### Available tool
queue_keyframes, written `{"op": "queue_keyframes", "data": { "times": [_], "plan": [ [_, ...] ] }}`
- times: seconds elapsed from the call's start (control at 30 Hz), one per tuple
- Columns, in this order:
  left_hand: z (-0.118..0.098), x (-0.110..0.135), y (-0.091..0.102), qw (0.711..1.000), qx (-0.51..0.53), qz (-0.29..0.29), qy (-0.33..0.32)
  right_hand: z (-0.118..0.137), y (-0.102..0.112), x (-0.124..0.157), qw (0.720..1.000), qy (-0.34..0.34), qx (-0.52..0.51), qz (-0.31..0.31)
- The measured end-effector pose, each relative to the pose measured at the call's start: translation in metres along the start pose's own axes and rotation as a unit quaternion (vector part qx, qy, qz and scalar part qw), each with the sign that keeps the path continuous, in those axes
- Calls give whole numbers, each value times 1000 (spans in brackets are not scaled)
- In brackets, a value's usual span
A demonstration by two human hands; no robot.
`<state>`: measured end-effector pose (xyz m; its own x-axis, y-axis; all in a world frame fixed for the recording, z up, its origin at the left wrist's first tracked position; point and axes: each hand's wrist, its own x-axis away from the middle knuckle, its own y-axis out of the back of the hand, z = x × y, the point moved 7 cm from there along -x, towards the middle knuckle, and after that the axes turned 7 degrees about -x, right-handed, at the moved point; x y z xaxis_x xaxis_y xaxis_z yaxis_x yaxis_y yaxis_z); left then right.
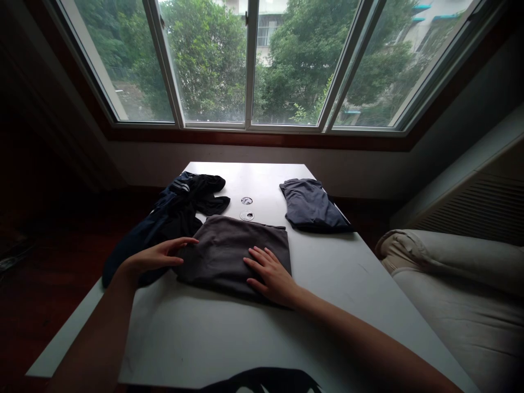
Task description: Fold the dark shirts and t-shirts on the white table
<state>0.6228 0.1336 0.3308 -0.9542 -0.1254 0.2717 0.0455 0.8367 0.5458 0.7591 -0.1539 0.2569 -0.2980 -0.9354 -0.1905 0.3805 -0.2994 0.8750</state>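
A dark grey folded garment [229, 251] lies flat on the white table [196, 344], directly before me. My right hand [270, 275] rests on its right part, fingers spread and palm down. At the garment's left edge is my left hand [159, 256], its thumb and fingers apart, with the fingertips at the cloth. Neither hand grips anything. Just beyond my left hand, a loose heap of dark clothes [176, 207], navy and black with pale stripes, spreads over the table's left side. A folded blue-grey garment [309, 204] sits toward the far right.
Two round holes [246, 215] are set in the tabletop behind the grey garment. A pale padded seat [462, 295] stands right of the table. Beyond the far edge are a wall and a wide window [249, 65]. Dark reddish floor [45, 295] shows at left.
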Motion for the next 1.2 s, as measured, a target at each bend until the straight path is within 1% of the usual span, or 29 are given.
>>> {"op": "queue_keyframes", "data": {
  "times": [0.17,0.27,0.33,0.4,0.53,0.63,0.7,0.77,0.87,0.93,0.97,1.03,1.1,1.13,1.2],
  "plan": [
    [15,-9,3,1000,-5,-29,7,0,0,0,1000,1,3,0],
    [22,-14,12,997,-13,-77,-12,1,1,-1,1000,2,2,-2],
    [25,-14,19,991,-65,-115,-8,2,3,-1,1000,2,-1,-3],
    [26,-12,21,982,-133,-130,16,2,3,-1,1000,1,-1,-2],
    [25,-9,7,971,-199,-107,80,3,4,-1,1000,0,0,-1],
    [21,-9,-2,950,-259,-121,127,3,3,-1,1000,-1,3,0],
    [17,-11,-6,936,-302,-123,135,3,3,-1,1000,0,4,1],
    [13,-13,-9,935,-313,-122,113,2,2,-1,1000,0,5,1],
    [7,-16,-10,957,-253,-133,49,2,1,-1,1000,-1,3,1],
    [9,-18,-9,975,-176,-136,21,2,1,-1,1000,0,1,1],
    [11,-20,-10,983,-130,-127,15,2,2,-1,1000,0,0,1],
    [17,-23,-13,995,-30,-92,9,2,2,-1,1000,-1,-1,1],
    [21,-25,-16,997,60,-48,5,2,2,-1,1000,0,-1,1],
    [23,-25,-17,996,90,-27,5,2,2,-1,1000,0,-1,0],
    [28,-25,-20,994,109,14,14,2,2,-1,1000,1,1,1]
  ]
}}
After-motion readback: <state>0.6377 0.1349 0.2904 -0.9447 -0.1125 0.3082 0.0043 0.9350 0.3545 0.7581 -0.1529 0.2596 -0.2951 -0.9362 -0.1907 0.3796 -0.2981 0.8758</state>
